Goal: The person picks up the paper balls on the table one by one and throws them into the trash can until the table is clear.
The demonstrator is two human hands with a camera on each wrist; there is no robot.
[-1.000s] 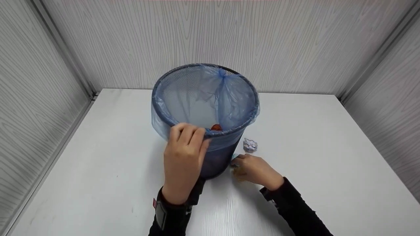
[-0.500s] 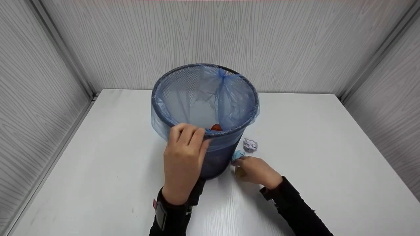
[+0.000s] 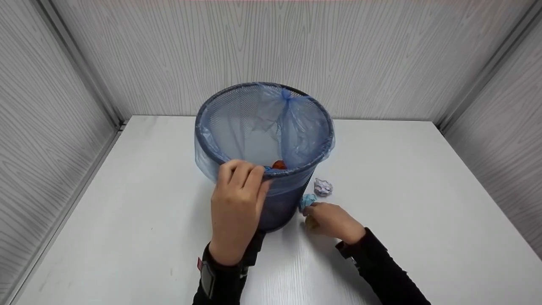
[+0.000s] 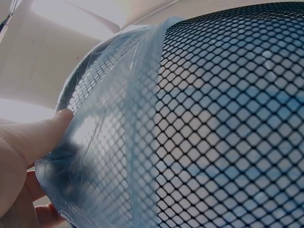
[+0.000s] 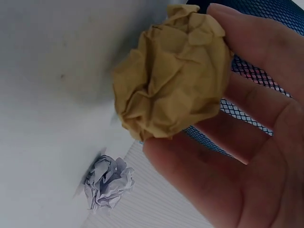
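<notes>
A dark mesh wastebasket [image 3: 277, 209] stands on the table, lined with a thin blue plastic bag [image 3: 305, 131] folded over its rim and knotted at the back right. My left hand [image 3: 237, 203] grips the front of the rim; the left wrist view shows its thumb [image 4: 45, 133] against the bag and fingers curled beneath. Low at the basket's right side, my right hand [image 3: 334, 222] holds a crumpled brown paper ball [image 5: 175, 76] between thumb and fingers. A crumpled light blue paper ball [image 3: 308, 201] lies at its fingertips, beside the basket's base.
A crumpled white paper ball [image 3: 323, 187] lies just beyond the light blue one. Inside the bag, something orange-red [image 3: 279, 164] shows over the front rim. Pale wood-grain panels [image 3: 271, 51] enclose the white table [image 3: 423, 203] at the back and both sides.
My right hand has shifted slightly back with the brown paper ball, and the light blue paper ball, mostly covered before, now shows. The left hand and wastebasket keep their places.
</notes>
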